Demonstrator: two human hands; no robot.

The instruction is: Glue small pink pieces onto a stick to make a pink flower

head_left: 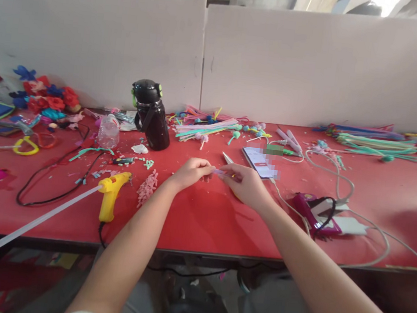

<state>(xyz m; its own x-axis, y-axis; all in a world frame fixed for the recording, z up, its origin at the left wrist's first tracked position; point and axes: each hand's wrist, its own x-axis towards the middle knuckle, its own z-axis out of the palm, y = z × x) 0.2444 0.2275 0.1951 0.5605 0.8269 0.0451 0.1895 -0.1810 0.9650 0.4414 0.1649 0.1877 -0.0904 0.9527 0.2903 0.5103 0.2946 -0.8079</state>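
Note:
My left hand [192, 172] and my right hand [246, 185] meet over the middle of the red table, fingertips pinched close together. Between them is a small pale purple piece [219, 172], perhaps a bit of fuzzy pipe cleaner; most of it hides behind the fingers. Both hands appear closed on it. Scissors [227, 157] lie partly under my right hand, with the blade tip showing and a bit of yellow handle below. A phone [259, 163] rests just beyond that hand. Nearer my left forearm is a heap of pink snippets [147, 187].
A yellow glue gun [111, 193] with a long glue stick lies at left. A black bottle [153, 120] stands behind it, beside a clear plastic bottle [109, 132]. Pipe cleaners [207, 129] are piled along the partition. White cables and a magenta power strip [309, 214] occupy the right.

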